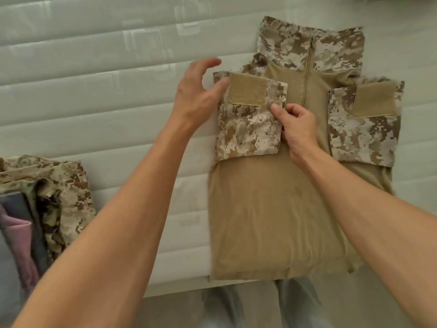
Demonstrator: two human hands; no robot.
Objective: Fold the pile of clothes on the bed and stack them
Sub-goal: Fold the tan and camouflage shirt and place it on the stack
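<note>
The right hand (298, 126) pinched the inner edge of the folded camouflage sleeve (248, 129) of a tan zip-neck combat shirt (272, 209), which lay flat on the pale quilted bed (94, 91). The left hand (198, 95) hovered spread-fingered, thumb touching that sleeve. Stacked folded clothes (42, 204) sat well left.

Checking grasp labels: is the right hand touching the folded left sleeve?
Touching. The head view shows the right hand pinching the inner edge of the folded sleeve.
</note>
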